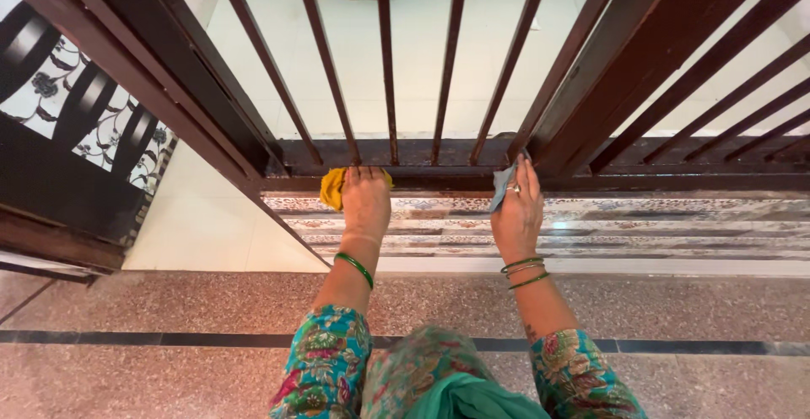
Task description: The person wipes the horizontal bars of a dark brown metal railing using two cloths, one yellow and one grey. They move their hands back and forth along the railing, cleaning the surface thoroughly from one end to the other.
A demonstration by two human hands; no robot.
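Note:
My left hand (365,201) presses a yellow cloth (331,187) flat against the bottom rail (591,153) of a dark brown barred gate. Most of the cloth is hidden under the palm. My right hand (518,210) holds a small pale blue cloth (501,187) against the same rail, close to the foot of a slanted bar. Green bangles circle both wrists, and floral teal sleeves cover both forearms.
The gate's vertical bars (386,56) rise ahead of me over a cream tiled floor beyond. A patterned tile threshold step (658,225) runs under the rail. Speckled pink stone floor (169,309) with a dark strip lies near me. A second gate leaf (76,132) stands at the left.

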